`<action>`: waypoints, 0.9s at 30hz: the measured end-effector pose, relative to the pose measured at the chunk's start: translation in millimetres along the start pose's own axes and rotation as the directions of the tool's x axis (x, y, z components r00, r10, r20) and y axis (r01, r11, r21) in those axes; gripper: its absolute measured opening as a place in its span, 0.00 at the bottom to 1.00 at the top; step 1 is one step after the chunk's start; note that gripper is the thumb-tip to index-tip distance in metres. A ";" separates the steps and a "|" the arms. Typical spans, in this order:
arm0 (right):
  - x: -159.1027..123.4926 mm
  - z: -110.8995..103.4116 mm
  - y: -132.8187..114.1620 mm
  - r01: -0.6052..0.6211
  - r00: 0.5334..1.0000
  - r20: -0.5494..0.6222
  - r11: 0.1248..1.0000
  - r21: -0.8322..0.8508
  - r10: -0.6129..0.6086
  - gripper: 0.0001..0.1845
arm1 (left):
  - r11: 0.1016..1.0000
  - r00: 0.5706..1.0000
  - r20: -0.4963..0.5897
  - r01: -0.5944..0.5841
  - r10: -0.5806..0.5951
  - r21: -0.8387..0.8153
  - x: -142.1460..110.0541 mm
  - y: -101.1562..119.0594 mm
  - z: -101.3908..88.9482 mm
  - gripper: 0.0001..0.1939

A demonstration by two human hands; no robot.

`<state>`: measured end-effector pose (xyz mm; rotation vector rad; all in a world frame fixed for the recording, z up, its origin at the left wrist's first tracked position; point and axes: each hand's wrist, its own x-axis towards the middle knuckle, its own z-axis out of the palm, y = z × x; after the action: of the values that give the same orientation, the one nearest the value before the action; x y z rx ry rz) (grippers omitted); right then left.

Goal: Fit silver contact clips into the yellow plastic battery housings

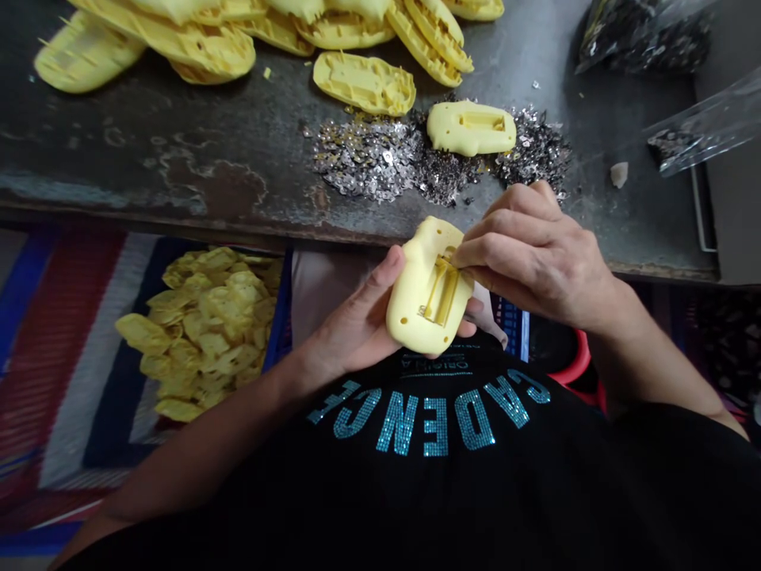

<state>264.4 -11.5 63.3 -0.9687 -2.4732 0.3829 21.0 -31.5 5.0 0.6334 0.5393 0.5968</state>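
Step in hand, by my judgement: fitting a part inside the long recess of a yellow casing. I held the casing off the bench, just at its near edge, in front of my black shirt. My left hand gripped it, thumb along the left edge and fingers wrapped beneath, their tips showing at the right edge. My right hand had thumb and fingers gathered at the far end of the recess; I could not tell whether anything sat between them. What looked like a metal contact showed at the near end. The next move, I judged, called for firm support from below and a straight, measured push, without levering against the recess walls.

Orientation: the recessed face was turned up toward me. The casing's long axis ran from my body toward the bench, far end leaning slightly right, broad rounded end nearest me. The recess lay along that axis.
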 end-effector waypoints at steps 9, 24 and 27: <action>-3.9 -3.1 -4.1 0.096 0.995 0.023 0.972 -0.212 -0.093 0.24 | 0.987 0.999 0.050 0.006 0.002 -0.158 2.5 -1.7 4.7 0.34; -13.6 6.7 -5.7 -0.054 0.996 -0.078 0.993 -0.102 0.047 0.15 | 0.986 0.990 0.120 0.086 -0.070 -0.141 3.3 -2.6 -6.3 0.41; -13.7 10.0 -3.0 -0.161 0.974 -0.150 0.986 0.050 0.167 0.16 | 0.994 0.997 0.067 0.034 -0.027 -0.100 3.1 -3.2 -2.9 0.41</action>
<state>266.6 -24.1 51.7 -1.1471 -2.2474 0.3908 22.5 -30.4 0.0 0.5457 0.4538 0.5691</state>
